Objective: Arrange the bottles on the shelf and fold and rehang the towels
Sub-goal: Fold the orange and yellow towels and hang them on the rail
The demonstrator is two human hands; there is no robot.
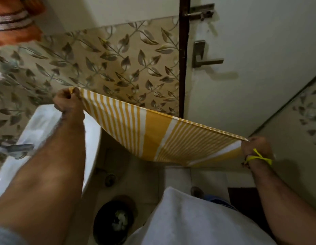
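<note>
A yellow and white striped towel (153, 133) is stretched out in front of me, sagging in the middle. My left hand (68, 101) pinches its left corner, raised near the leaf-patterned wall. My right hand (254, 147) pinches the right corner, lower and near the door; a yellow band is tied at that wrist. An orange towel with dark and white stripes (15, 20) hangs at the top left. No bottles or shelf are in view.
A white washbasin (40, 124) with a metal tap (17, 149) stands under my left arm. A dark waste bin (116, 221) sits on the tiled floor below. A closed white door (251, 68) with a lever handle (206, 59) and bolt is on the right.
</note>
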